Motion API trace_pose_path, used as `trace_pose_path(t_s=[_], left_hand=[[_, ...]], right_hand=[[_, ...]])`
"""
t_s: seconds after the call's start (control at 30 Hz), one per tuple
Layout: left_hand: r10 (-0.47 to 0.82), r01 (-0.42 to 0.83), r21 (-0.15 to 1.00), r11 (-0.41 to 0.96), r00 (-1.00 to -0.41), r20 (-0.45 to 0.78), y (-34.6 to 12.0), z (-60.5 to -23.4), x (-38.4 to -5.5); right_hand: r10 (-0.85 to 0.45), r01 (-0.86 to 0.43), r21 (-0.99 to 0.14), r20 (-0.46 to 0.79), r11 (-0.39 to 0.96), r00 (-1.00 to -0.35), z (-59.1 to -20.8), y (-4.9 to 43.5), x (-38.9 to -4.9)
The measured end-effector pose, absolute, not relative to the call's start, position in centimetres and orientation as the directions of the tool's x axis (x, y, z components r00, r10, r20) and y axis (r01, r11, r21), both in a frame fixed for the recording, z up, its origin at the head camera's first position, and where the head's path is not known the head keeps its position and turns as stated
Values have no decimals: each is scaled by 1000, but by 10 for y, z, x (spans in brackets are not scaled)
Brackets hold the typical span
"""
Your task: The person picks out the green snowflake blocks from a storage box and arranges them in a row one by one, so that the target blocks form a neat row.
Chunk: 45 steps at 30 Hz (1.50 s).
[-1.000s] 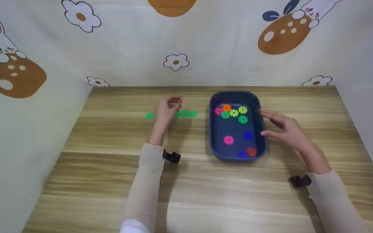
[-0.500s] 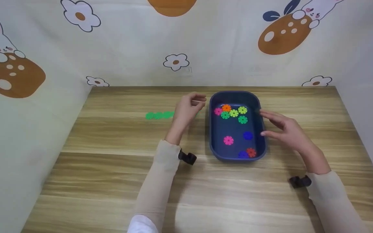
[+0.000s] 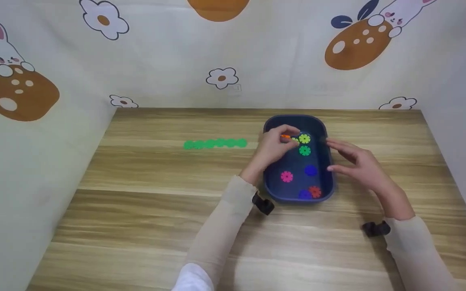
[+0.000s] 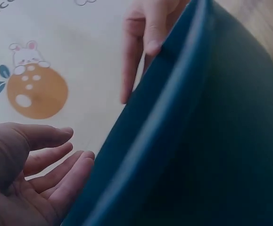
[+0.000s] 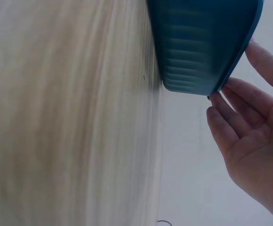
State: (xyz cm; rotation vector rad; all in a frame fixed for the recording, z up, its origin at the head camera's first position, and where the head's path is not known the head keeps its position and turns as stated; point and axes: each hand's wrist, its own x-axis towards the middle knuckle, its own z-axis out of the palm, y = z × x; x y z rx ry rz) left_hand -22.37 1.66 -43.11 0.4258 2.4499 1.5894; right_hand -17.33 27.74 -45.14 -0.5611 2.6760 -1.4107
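Observation:
My left hand [image 3: 275, 143] is over the far left part of a dark blue plastic tub [image 3: 271, 193], its wrist crossing the left rim. Thumb and fingers are loosely bent with a gap between them, and the left wrist view shows nothing pinched there. An orange notched plastic disc [image 3: 285, 136] shows through that gap; other discs below are hidden by the hand. Along the tub's right rim rest the extended fingertips and thumb of my right hand [image 3: 356, 161]. Inside the tub lie a yellow-green disc [image 3: 304, 138], a green disc [image 3: 305, 150] and a pink disc [image 3: 287, 176].
Several green discs [image 3: 217, 143] form a row on the wooden table [image 3: 136, 226] left of the tub. Two blue discs [image 3: 310, 170] and a red disc [image 3: 315, 191] lie nearer the tub's front. A patterned curtain [image 3: 168, 60] borders the table's back.
From above the row of green discs, my left hand has travelled right to the tub, uncovering the whole row. My right hand has stayed at the rim.

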Motion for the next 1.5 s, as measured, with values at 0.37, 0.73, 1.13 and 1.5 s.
trace_pose_path(t_s=[0.37, 0.73, 1.13, 1.5], left_hand=[[411, 91, 781, 618, -884, -222, 47, -454, -226], [522, 252, 640, 726, -808, -274, 48, -457, -224], [486, 305, 509, 805, -831, -270, 50, -457, -220], [459, 170, 735, 656, -864, -209, 47, -455, -222]], right_hand=[[-351, -293, -814, 119, 501, -929, -452, 278, -173], [-372, -342, -817, 170, 465, -912, -455, 279, -175], [-352, -319, -816, 153, 481, -923, -455, 279, -174], [-360, -318, -814, 145, 485, -921, -455, 280, -174]])
